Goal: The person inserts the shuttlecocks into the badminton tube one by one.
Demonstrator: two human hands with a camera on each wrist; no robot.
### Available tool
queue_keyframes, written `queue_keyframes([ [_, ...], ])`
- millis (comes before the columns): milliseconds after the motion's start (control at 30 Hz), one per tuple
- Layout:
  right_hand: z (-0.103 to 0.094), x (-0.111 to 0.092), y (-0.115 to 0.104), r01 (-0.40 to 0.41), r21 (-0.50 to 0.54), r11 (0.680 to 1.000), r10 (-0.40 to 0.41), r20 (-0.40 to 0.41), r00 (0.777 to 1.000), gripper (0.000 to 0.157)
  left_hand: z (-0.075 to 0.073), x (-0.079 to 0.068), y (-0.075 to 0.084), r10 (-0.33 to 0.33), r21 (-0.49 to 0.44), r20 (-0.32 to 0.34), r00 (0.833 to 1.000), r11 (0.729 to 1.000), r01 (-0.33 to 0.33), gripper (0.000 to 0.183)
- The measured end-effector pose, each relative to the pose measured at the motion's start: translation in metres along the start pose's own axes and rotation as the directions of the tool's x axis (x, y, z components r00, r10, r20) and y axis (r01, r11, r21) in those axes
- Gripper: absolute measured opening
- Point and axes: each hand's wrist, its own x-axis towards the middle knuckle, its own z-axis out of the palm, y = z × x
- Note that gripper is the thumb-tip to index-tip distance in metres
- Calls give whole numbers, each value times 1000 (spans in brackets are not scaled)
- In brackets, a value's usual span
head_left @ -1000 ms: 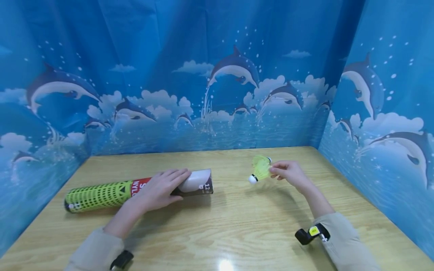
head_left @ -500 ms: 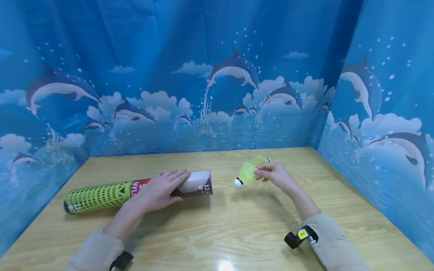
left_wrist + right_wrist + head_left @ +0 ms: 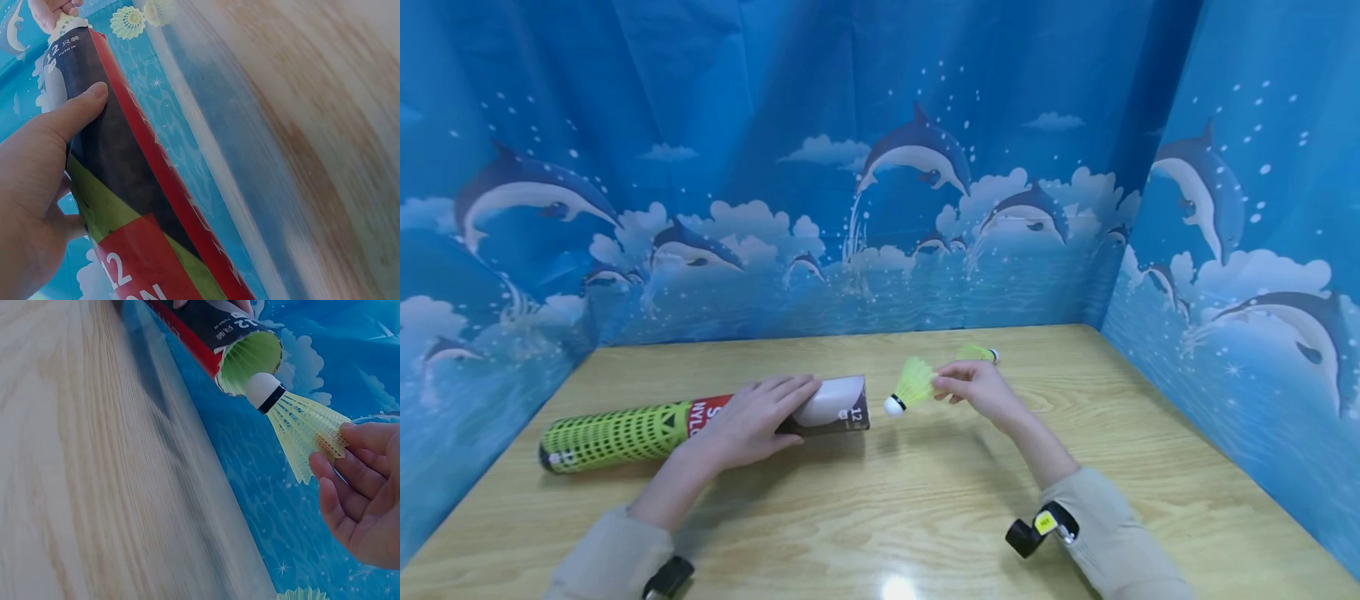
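Note:
A shuttlecock tube (image 3: 617, 437) lies on its side, its open end toward the right. My left hand (image 3: 760, 421) grips it from above near that end; in the left wrist view the thumb lies along the black printed side. My right hand (image 3: 981, 392) pinches a yellow shuttlecock (image 3: 916, 382) by the skirt edge, white cork pointing left at the tube's mouth. In the right wrist view, the cork (image 3: 262, 390) overlaps the lower rim of the open end (image 3: 256, 359), inside which a ribbed yellow-green skirt shows.
Behind my right hand, another yellow shuttlecock (image 3: 977, 352) lies on the wooden table (image 3: 925, 508). Two shuttlecock skirts (image 3: 128, 23) show beyond the tube in the left wrist view. A blue dolphin-print curtain (image 3: 775, 208) stands along the table's back and sides.
My right hand has carried the pinched shuttlecock leftward, from near the other shuttlecock to just beside the tube's open end. The left hand and tube have stayed put.

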Motion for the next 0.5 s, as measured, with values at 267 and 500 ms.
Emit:
queue_keyframes([
  [267,17,3,-3,18,32,999,-18,-11,1000,26,1,0,0,-1,0,0,1000,1000,1,81],
  [500,32,5,-9,39,62,997,-36,-57,998,23,1,0,0,1,5,-6,1000,1000,-1,81],
])
